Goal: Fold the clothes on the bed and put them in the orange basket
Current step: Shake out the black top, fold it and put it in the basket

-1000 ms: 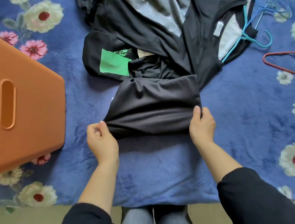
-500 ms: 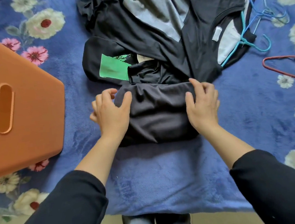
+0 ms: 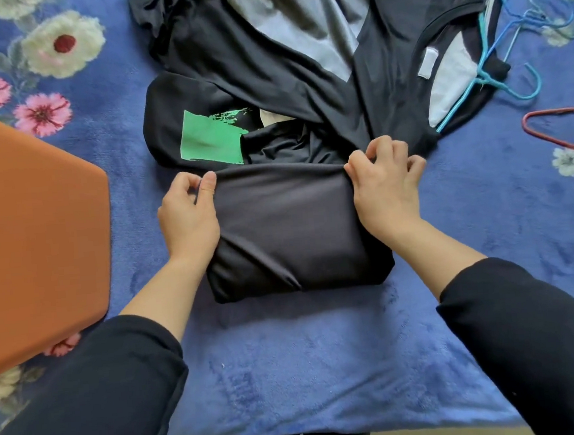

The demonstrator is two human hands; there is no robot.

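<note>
From the head camera, no writing can be read. The white neck label (image 3: 427, 63) on a black shirt in the pile of clothes (image 3: 266, 54) looks blank from here, and the green print (image 3: 211, 141) on another black shirt shows no letters.

A folded black garment (image 3: 294, 237) lies on the blue flowered bed (image 3: 291, 371), near its front edge and touching the pile behind it. The left hand (image 3: 188, 218) pinches the garment's far left corner between thumb and curled fingers. The right hand (image 3: 386, 189) grips the far right corner with its fingers bent.

The orange basket (image 3: 47, 243) sits toward the bed's left edge, apart from the garment. It is cut off by the frame and its inside is hidden. Blue hangers (image 3: 507, 69) and a red hanger (image 3: 554, 136) lie toward the right edge, partly cut off.
</note>
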